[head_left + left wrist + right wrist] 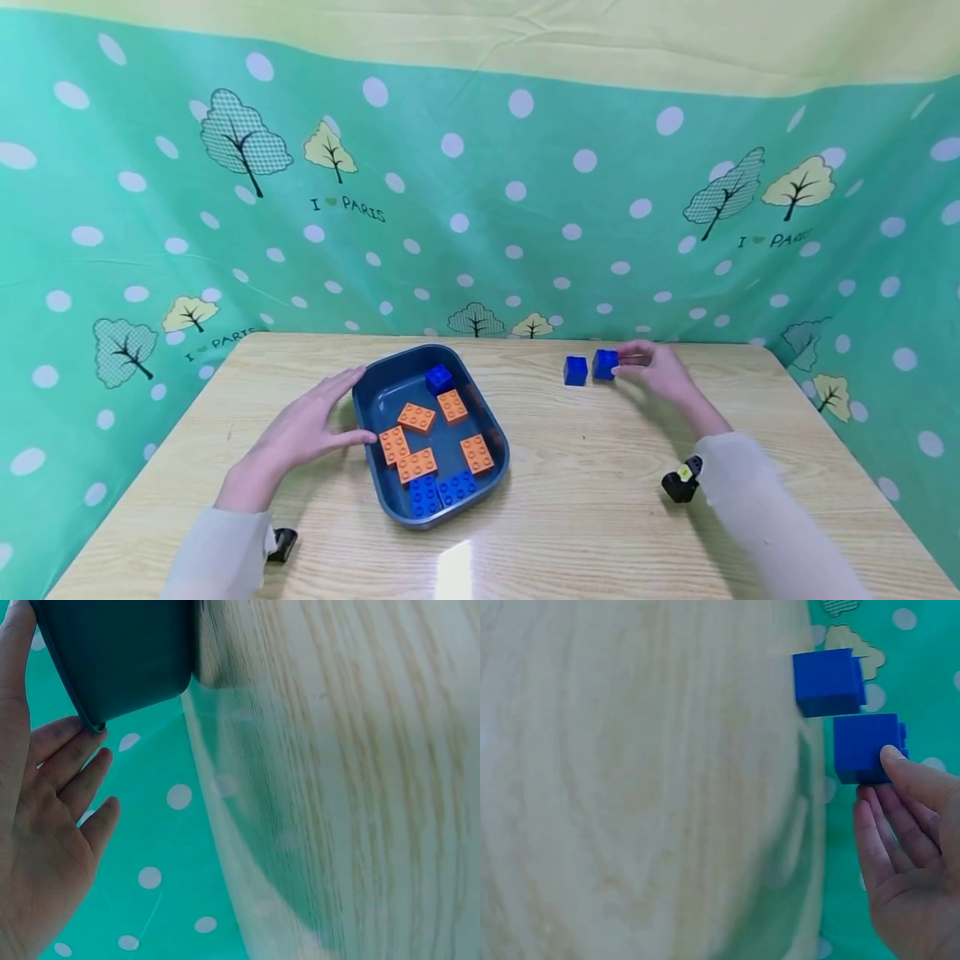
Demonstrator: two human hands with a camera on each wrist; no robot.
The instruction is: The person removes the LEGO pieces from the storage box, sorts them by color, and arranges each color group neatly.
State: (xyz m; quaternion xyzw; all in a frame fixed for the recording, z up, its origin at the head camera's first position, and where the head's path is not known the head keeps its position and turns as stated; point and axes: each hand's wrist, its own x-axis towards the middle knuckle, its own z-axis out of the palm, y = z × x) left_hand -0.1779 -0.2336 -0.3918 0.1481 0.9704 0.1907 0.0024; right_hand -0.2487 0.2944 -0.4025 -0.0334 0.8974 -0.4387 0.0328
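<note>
In the head view my right hand (656, 373) is at the table's far side, at the right-hand one of two blue toy blocks (604, 365). The right wrist view shows the thumb on this block's near face and fingertips under its lower side, pinching it. Just left of it stands the other blue block (575, 372), upright with studs on top. My left hand (303, 425) rests at the left side of a dark blue tray (497, 425), thumb on the rim. From the left wrist, relaxed fingers (75, 757) show beside the tray's outer rim, with one fingertip right at it.
Inside the tray lie several orange bricks (416, 418), two flat blue bricks (457, 488) and a taller blue block (439, 380). A green dotted cloth (517, 225) hangs behind the wooden table (570, 508).
</note>
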